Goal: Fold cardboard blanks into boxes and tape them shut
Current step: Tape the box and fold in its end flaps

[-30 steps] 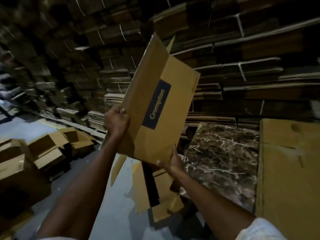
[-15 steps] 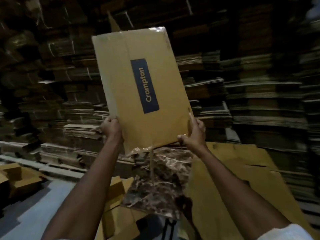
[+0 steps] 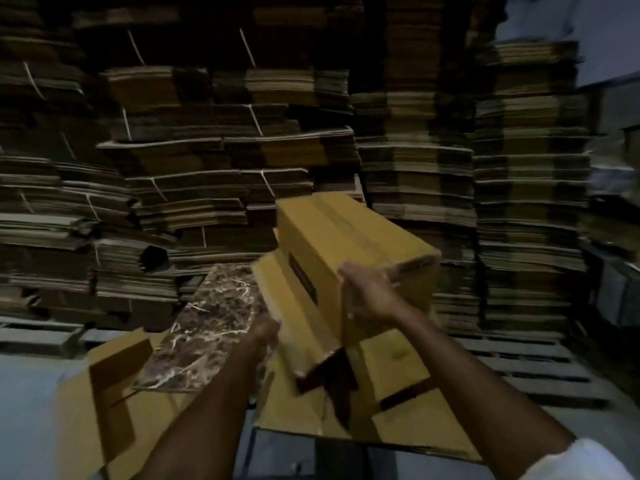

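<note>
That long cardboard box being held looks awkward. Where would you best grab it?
Probably at its near end, one hand from each side: the box is long and tilted away, so its near edges are easiest to reach. The right hand grips the upper near edge; the left hand meets the lower left side.

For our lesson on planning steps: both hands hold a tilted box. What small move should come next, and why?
Probably lower the box onto the flat cardboard: the left hand and right hand both hold it tilted, leaving none free for taping.
</note>
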### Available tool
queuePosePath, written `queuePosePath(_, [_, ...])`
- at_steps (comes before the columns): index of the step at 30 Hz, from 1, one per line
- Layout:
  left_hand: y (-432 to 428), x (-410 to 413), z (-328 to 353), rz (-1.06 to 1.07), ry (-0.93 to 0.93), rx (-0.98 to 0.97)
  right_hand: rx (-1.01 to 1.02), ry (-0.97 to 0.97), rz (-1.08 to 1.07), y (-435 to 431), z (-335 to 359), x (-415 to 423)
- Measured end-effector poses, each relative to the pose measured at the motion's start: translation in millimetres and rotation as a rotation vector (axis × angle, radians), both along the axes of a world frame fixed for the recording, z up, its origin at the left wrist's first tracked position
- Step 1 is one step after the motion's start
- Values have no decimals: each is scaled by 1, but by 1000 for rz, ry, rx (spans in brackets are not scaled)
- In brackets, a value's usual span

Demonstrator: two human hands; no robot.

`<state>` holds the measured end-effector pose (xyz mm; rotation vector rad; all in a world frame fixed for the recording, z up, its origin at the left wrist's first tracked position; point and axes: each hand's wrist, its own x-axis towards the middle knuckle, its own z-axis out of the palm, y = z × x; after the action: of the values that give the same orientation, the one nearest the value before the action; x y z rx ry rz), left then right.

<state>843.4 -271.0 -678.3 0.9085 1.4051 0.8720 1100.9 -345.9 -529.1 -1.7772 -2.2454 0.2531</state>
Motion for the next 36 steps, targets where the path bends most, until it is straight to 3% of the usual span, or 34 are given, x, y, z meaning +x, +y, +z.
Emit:
queuePosePath(2, [-18, 15, -16, -125, 58, -40, -187, -40, -11, 10, -57, 7])
queuePosePath(5, [-27, 34, -39, -237, 110, -9, -203, -136, -67, 24, -119, 23])
queuePosePath(9, [-37, 58, -52, -233, 87, -18, -225, -149, -58, 38, -98, 61])
queuePosePath(14, [-41, 96, -53, -304, 76, 4, -192, -352, -126, 45, -110, 86])
queuePosePath(19, [-34, 126, -45, -355, 52, 33, -32, -418, -109, 42, -120, 83])
queuePosePath(25, [-31, 139, -62, -213, 83, 100, 26, -406, 9, 50, -123, 69])
queuePosePath(30, [-32, 130, -69, 92, -40, 91, 53, -331, 56, 58, -128, 51])
queuePosePath(36, [-28, 120, -73, 159, -180, 6, 104, -331, 52, 59, -136, 40])
